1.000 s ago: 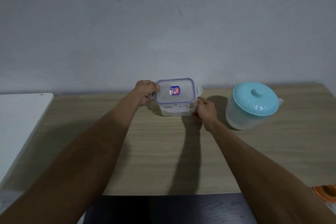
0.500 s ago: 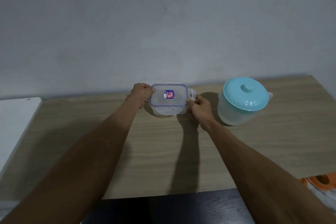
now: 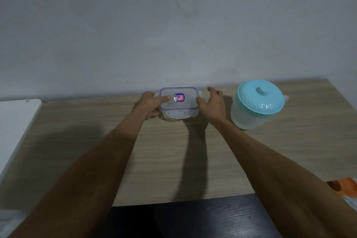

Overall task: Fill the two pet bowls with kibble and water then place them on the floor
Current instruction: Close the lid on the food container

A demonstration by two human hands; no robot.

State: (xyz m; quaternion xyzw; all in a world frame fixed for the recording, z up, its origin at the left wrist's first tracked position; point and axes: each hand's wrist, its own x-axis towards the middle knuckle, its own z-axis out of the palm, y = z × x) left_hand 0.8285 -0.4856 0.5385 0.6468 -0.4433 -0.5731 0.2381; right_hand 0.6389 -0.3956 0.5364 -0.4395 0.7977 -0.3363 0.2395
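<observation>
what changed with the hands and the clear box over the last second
The left hand shifted from gripping the left end of the clear box to laying its thumb on top of the lid, fingers round the side. The right hand moved from the near right corner up to the right edge and opened, thumb against the lid. Box still on the table, lid on; teal-lidded pitcher untouched.

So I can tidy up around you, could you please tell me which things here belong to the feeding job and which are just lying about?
For the job: clear lidded container, in the grip of the left hand, right hand touching its end; teal-lidded pitcher, likely for water.
Just lying about: orange object at the lower right edge, unidentifiable; white surface beside the wooden table.
</observation>
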